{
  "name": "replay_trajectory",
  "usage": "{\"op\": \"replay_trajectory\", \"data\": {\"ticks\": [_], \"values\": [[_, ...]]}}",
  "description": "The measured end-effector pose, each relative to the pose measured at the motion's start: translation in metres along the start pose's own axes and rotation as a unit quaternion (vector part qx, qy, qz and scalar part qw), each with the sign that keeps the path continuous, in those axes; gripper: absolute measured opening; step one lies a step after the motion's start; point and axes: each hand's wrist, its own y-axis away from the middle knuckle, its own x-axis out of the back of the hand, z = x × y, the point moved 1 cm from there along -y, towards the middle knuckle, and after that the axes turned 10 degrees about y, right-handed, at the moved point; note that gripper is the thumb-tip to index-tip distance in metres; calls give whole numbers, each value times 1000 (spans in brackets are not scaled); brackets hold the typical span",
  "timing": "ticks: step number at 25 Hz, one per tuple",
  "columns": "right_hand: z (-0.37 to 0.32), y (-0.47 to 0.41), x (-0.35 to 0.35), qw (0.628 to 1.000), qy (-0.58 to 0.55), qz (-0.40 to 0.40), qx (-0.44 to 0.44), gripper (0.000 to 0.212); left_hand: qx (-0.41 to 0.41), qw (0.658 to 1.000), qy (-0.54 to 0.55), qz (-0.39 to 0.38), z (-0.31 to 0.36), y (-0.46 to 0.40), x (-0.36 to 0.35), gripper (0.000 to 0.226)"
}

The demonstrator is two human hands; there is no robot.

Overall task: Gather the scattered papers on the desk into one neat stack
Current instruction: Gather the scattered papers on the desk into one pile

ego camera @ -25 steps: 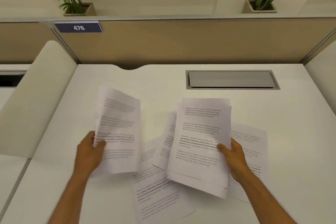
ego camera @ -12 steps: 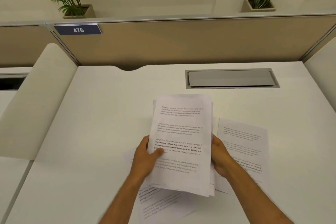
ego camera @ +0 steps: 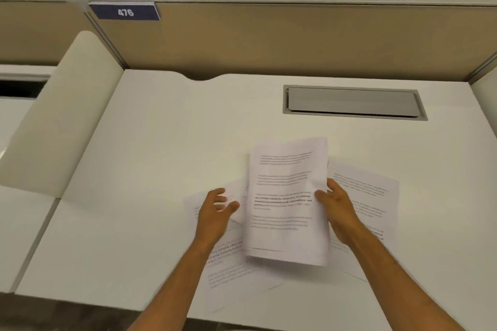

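A gathered stack of printed papers (ego camera: 287, 201) is held above the white desk (ego camera: 161, 156), tilted slightly. My right hand (ego camera: 336, 209) grips the stack's right edge. My left hand (ego camera: 215, 212) hovers just left of the stack with fingers spread, holding nothing. Under and around the stack loose sheets lie flat: one to the right (ego camera: 373, 196) and one at the lower left (ego camera: 228, 271), partly covered by my left arm. Another sheet's corner (ego camera: 239, 191) shows beside my left fingers.
A grey cable hatch (ego camera: 352, 102) is set into the desk at the back right. A tan partition (ego camera: 269, 40) with a blue "476" label (ego camera: 125, 12) closes the far side. A beige divider panel (ego camera: 61, 121) borders the left. The desk's front edge (ego camera: 107, 303) runs close below my arms.
My left hand brought its sheet onto the right hand's stack, then let go and opened beside it. The stack now rests in my right hand alone, and the view has dipped lower.
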Motion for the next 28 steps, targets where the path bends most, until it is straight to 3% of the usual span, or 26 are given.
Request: {"op": "replay_trajectory", "data": {"ticks": [3,6,8,11,14,18,23,28], "values": [[14,-11,20,999,44,22,-14,36,43,981,-126,144,-45,18,20,73],[32,-16,30,995,89,24,-43,41,115,952,-229,170,-73,41,25,97],[43,-18,31,991,127,19,-34,46,122,946,-247,172,-80,46,21,101],[47,-21,32,989,150,10,-17,46,131,960,-175,173,-79,39,15,95],[45,-22,35,990,139,-7,-14,44,144,965,-145,167,-80,32,16,55],[36,-19,46,995,103,0,9,40,76,981,-111,139,-74,36,33,17],[22,-17,71,998,38,40,32,42,-19,990,-56,126,-18,39,112,29],[16,-13,56,998,6,50,37,39,-72,989,131,-9,53,25,131,35]]}}
